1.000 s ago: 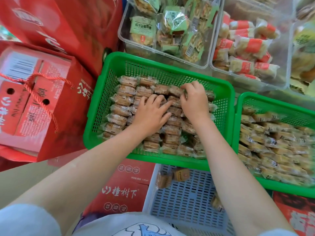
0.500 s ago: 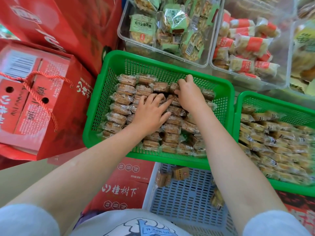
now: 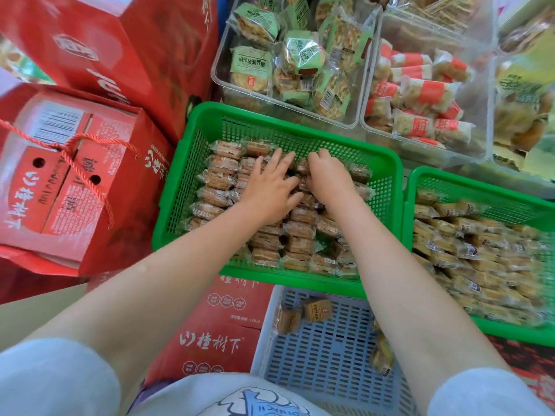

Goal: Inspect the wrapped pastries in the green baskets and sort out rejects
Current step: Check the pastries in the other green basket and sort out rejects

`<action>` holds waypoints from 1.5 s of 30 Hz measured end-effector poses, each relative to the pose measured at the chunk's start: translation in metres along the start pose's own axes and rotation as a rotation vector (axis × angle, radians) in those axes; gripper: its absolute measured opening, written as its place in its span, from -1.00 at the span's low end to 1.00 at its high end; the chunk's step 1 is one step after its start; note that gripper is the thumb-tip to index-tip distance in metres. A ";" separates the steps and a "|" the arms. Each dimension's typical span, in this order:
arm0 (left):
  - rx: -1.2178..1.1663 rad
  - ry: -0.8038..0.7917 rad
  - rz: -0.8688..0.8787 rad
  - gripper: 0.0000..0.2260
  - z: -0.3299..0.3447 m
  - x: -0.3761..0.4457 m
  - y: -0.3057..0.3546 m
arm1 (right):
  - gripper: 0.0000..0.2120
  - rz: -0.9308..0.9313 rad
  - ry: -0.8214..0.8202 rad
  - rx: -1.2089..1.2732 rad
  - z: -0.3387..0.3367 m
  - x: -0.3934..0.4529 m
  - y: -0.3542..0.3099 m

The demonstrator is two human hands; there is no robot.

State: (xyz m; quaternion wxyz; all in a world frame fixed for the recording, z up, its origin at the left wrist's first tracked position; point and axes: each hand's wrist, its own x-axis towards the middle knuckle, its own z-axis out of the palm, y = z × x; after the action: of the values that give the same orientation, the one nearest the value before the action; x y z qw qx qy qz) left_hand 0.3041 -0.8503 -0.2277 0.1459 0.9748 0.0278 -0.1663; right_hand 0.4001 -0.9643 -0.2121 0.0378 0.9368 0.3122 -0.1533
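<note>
Both hands are in the left green basket (image 3: 192, 163), left hand (image 3: 267, 187) flat on the wrapped pastries (image 3: 216, 178) to hold them, right hand (image 3: 329, 177) curled, picking at one to check.

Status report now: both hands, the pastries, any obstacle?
Left hand flat on wrapped pastries, fingers spread. Right hand curled into the same pile, grasp unclear. Both in left green basket. Nothing blocking.

The right hand (image 3: 329, 178) curls downward, its fingertips out of sight among the wrapped pastries (image 3: 219, 178). Both forearms cover pastries in the green basket (image 3: 387, 181). Right of that basket, a second green basket (image 3: 480, 187) is blurred and cut off by the edge.
</note>
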 end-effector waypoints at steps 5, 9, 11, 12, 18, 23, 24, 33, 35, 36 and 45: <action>-0.020 -0.057 0.053 -0.54 -0.004 0.010 -0.008 | -0.76 0.027 -0.011 -0.020 0.002 0.008 -0.003; 0.001 -0.047 0.064 -0.54 0.001 0.008 -0.011 | -0.77 0.018 -0.025 -0.005 0.002 0.012 0.000; 0.014 -0.049 0.062 -0.54 0.003 0.008 -0.010 | -0.77 0.015 -0.022 0.024 0.002 0.011 0.003; 0.018 -0.051 0.060 -0.53 0.004 0.007 -0.009 | -0.76 0.013 -0.021 0.043 0.001 0.009 0.003; 0.022 -0.037 0.048 -0.54 0.007 0.005 -0.007 | -0.67 0.025 -0.021 0.153 -0.002 0.004 0.009; 0.019 -0.057 0.039 -0.53 0.005 0.007 -0.006 | -0.61 0.098 -0.016 0.348 -0.006 0.005 0.015; 0.015 -0.063 0.036 -0.52 0.005 0.007 -0.006 | -0.62 0.118 -0.008 0.405 -0.007 0.005 0.017; -0.269 0.007 -0.024 -0.62 -0.023 -0.007 0.001 | -0.79 0.399 0.359 1.094 -0.033 -0.038 0.023; -0.565 0.095 -0.118 -0.69 -0.037 -0.024 0.008 | -0.83 0.474 0.347 1.432 -0.044 -0.067 0.016; -0.824 0.106 -0.193 -0.72 -0.046 -0.037 0.013 | -0.85 0.477 0.317 1.575 -0.048 -0.083 0.011; -1.805 0.166 -0.332 -0.93 -0.062 -0.146 0.041 | -0.69 0.409 0.181 2.041 -0.056 -0.202 -0.035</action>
State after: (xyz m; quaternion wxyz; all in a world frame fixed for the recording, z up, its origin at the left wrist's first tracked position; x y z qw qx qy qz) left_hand 0.1905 -0.8718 -0.1125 0.8227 0.4837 0.2970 -0.0298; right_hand 0.2405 -1.0426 -0.0948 -0.7699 0.5665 -0.1284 -0.2643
